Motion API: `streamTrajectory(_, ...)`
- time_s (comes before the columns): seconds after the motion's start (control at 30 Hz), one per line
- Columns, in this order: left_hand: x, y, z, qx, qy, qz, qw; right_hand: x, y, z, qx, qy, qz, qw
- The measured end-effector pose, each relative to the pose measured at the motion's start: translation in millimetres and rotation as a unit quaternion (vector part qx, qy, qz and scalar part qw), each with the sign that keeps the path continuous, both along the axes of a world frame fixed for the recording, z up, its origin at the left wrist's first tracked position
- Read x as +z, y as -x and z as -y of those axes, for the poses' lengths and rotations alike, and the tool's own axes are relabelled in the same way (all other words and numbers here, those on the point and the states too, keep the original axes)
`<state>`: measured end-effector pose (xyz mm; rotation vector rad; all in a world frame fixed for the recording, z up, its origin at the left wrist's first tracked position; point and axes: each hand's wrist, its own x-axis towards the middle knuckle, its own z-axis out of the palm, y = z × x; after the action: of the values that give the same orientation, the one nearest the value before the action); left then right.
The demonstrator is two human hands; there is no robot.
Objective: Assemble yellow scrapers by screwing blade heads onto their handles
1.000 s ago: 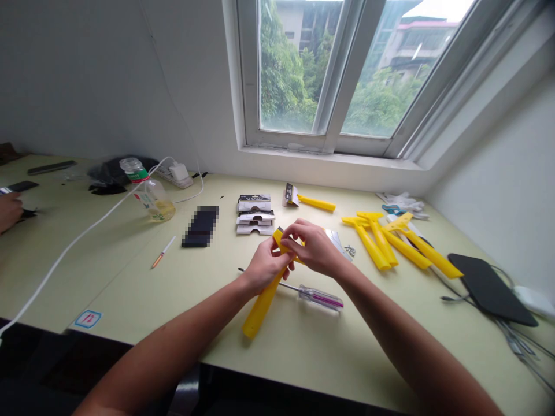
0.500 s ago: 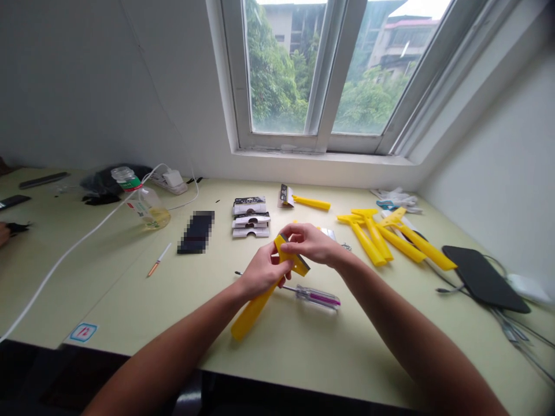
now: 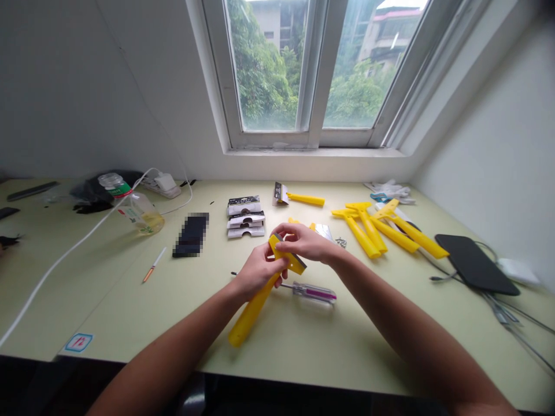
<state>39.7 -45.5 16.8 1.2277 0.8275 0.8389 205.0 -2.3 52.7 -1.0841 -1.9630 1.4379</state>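
A yellow scraper (image 3: 254, 315) with a dark blade strip along its wide head is held between both hands, its handle slanting down toward the table's front. My left hand (image 3: 255, 271) is closed around the neck, with the thumb on the head. The fingers of my right hand (image 3: 303, 240) pinch the upper edge of the head near the blade. Beneath the hands a screwdriver (image 3: 314, 292) with a clear and purple handle lies on the table. Behind my right hand are a flat silvery packet (image 3: 323, 231) and a small heap of screws (image 3: 341, 242).
Several yellow scraper handles (image 3: 364, 237) lie at right, near a black tablet-like slab (image 3: 474, 263) and cables. Stacked cardboard sleeves (image 3: 245, 216), a black phone (image 3: 191, 234), an orange-and-white pen (image 3: 154, 266) and a tilted bottle (image 3: 139, 211) are to the left. Another person's hand shows at far left.
The camera view has shifted slightly, moving the table things a little left in the picture. Both hands keep the same hold on the scraper.
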Motion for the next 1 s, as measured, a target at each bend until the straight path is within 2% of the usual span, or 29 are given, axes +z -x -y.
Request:
streamTrajectory(0.2, -2.6, 0, -4, -0.005, 0.029, 0.037, 0.999, -9, 3, 0, -0.007, -0.095, 0.057, 0.994)
streamTrajectory(0.37, -3.2, 1, -4, 0.01, 0.041, 0.028, 0.999, -5, 7, 7, 0.007, -0.207, 0.093, 0.974)
streamTrajectory(0.43, -1.8, 2, -4, 0.008, 0.045, 0.019, 0.999, -4, 7, 8, 0.009, -0.227, 0.099, 0.969)
streamTrajectory(0.77, -2.9, 3, -5, 0.005, 0.043, 0.02, 0.999, -7, 10, 5, -0.02, -0.198, 0.075, 0.977)
streamTrajectory(1.0, -3.9, 1, -2, 0.011, 0.018, 0.038, 0.999, -15, 15, 6, -0.031, -0.134, -0.001, 0.991)
